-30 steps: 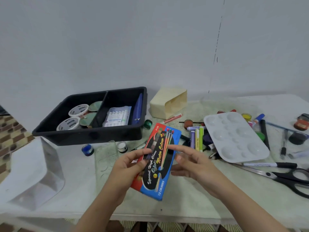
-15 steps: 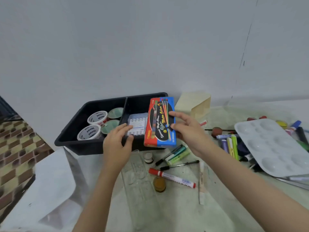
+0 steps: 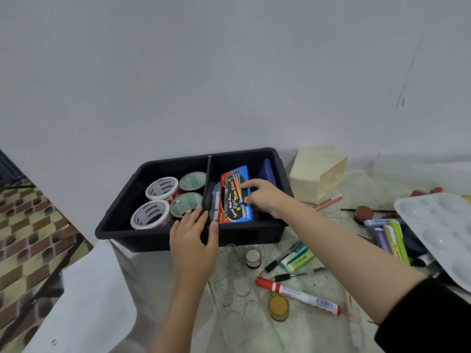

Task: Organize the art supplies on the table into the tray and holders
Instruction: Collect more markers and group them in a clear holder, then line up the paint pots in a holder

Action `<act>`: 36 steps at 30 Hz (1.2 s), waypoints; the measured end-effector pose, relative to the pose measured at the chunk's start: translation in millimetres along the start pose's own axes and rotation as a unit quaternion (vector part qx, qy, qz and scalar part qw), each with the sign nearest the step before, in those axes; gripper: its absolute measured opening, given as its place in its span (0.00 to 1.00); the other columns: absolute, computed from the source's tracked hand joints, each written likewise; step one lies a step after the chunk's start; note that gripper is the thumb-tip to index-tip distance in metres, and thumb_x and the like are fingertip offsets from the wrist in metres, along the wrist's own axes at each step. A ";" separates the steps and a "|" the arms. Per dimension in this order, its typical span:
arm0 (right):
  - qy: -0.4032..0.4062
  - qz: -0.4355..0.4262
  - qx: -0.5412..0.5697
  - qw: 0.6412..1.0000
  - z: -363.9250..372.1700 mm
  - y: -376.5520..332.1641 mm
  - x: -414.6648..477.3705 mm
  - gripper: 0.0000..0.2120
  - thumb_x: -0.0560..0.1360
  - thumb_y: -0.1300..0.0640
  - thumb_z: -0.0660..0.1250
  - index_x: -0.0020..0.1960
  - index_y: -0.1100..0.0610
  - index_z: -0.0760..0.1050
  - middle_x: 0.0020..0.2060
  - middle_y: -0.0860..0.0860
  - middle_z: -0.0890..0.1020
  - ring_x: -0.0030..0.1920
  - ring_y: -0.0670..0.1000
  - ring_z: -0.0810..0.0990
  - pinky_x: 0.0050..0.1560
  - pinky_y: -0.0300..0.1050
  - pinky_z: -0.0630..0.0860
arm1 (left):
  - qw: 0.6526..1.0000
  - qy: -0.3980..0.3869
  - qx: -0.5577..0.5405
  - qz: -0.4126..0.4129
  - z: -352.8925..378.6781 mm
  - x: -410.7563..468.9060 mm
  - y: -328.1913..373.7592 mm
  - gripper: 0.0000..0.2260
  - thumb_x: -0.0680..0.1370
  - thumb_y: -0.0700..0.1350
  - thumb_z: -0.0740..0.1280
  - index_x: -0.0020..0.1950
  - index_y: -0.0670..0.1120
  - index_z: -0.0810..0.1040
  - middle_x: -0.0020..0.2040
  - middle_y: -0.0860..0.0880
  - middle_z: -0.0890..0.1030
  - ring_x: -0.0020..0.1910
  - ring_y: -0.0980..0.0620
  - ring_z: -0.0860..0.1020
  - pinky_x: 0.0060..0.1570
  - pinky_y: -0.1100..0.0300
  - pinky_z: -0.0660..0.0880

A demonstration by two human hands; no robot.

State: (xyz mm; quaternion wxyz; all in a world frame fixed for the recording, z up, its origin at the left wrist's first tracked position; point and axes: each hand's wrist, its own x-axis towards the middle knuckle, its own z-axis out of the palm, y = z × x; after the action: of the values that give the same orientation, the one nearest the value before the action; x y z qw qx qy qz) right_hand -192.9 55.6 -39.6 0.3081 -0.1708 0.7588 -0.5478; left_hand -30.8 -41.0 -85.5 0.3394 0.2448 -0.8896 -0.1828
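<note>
A black two-compartment tray [image 3: 158, 240] stands against the wall. In its right compartment lies a red and blue water colour box [image 3: 233, 197], tilted against a white marker pack [image 3: 216, 202]. My right hand [image 3: 267, 200] pinches the box's right edge with thumb and fingers. My left hand [image 3: 193, 240] rests on the tray's front rim at the divider, fingers straight. The left compartment holds two white tape rolls [image 3: 161, 188] and two green-topped rolls [image 3: 192, 180]. A cream holder [image 3: 316, 174] stands right of the tray.
Loose on the table in front: a red and white marker [image 3: 298, 295], a yellow paint jar [image 3: 278, 307], a white jar [image 3: 253, 257], green pens [image 3: 293, 258]. To the right lie highlighters [image 3: 392, 235] and a white palette [image 3: 438, 225]. The table's left edge drops to a tiled floor.
My right hand has carried the water colour box from above the table into the tray's right compartment. My left hand let go of the box and moved to the tray's front rim.
</note>
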 end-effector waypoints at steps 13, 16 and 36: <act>0.039 -0.084 -0.252 0.963 16.5 -0.1 1.3 0.25 0.74 0.56 0.69 0.69 0.59 0.68 0.63 0.55 0.75 0.60 0.51 0.77 0.49 0.40 0.75 | 0.999 0.006 -0.034 -0.009 1.0 -1.2 1.6 0.25 0.76 0.57 0.54 0.60 0.42 0.79 0.63 0.47 0.78 0.67 0.49 0.71 0.69 0.57 0.54; 0.006 -0.092 -0.303 0.949 13.5 -5.3 -5.0 0.24 0.76 0.53 0.67 0.69 0.58 0.67 0.63 0.54 0.75 0.59 0.49 0.77 0.46 0.38 0.73 | 0.999 0.004 -0.035 -0.010 0.6 -1.8 1.5 0.25 0.75 0.57 0.54 0.60 0.43 0.79 0.63 0.47 0.78 0.66 0.49 0.71 0.69 0.55 0.55; 0.277 -0.170 -0.271 0.906 -197.4 101.7 -158.2 0.14 0.77 0.60 0.64 0.61 0.51 0.76 0.52 0.43 0.78 0.51 0.42 0.74 0.50 0.34 0.66 | 0.943 -0.204 -0.197 0.176 64.9 -83.8 164.7 0.17 0.74 0.54 0.60 0.63 0.60 0.72 0.64 0.64 0.66 0.67 0.61 0.63 0.68 0.58 0.61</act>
State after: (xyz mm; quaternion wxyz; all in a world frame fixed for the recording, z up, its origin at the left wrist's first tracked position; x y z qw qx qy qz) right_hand -195.3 328.0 -49.0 -0.0705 -0.2151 0.8926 -0.3899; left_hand -72.6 150.2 -93.2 0.2186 -0.0304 -0.9151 -0.3376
